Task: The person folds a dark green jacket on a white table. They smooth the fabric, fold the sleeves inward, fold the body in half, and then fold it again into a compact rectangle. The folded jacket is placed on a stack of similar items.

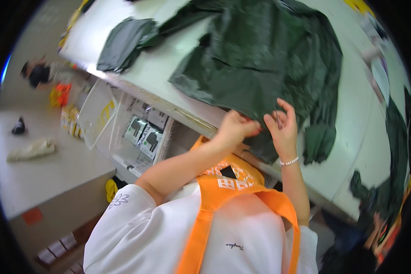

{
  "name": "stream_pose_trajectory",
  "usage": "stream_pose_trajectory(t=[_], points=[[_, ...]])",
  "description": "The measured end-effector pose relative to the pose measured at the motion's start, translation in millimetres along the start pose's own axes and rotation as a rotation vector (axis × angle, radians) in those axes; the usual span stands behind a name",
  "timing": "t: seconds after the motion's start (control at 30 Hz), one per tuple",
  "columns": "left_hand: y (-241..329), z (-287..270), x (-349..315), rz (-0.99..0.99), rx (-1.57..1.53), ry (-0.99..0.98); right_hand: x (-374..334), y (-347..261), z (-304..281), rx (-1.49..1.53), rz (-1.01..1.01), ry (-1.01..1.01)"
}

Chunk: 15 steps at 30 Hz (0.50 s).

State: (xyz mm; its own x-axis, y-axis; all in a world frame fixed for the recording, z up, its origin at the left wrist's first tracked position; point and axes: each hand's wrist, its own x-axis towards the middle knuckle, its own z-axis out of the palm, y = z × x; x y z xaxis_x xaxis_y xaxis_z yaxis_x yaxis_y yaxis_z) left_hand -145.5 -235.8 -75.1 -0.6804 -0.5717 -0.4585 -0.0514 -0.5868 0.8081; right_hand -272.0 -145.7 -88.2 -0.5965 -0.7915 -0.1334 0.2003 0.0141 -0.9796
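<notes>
A dark green jacket of thin, shiny fabric lies spread on the white table, its lower edge hanging toward me. My left hand is closed in a pinch at that hem, fingertips on the cloth. Close beside it, my right hand is raised with its fingers curled and the index finger partly up. Between its thumb and fingers shows a thin dark metal tool, possibly small scissors; its exact kind is blurred. A beaded bracelet circles the right wrist.
Left of my arms, a white plastic crate holds several flat packages. Another table stands farther left, with a person beyond it. More dark garments lie at the right edge, near another person's arm.
</notes>
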Motion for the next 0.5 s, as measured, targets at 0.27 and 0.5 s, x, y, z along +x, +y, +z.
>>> stream_pose_trajectory(t=[0.27,0.5], points=[[20.5,-96.3,-5.8,-0.255,0.365,0.015,3.9,68.5,-37.2,-0.616,0.266,-0.315],[127.6,-326.5,110.1,0.299,0.495,0.791,33.6,1.7,-37.7,-0.703,0.442,-0.021]])
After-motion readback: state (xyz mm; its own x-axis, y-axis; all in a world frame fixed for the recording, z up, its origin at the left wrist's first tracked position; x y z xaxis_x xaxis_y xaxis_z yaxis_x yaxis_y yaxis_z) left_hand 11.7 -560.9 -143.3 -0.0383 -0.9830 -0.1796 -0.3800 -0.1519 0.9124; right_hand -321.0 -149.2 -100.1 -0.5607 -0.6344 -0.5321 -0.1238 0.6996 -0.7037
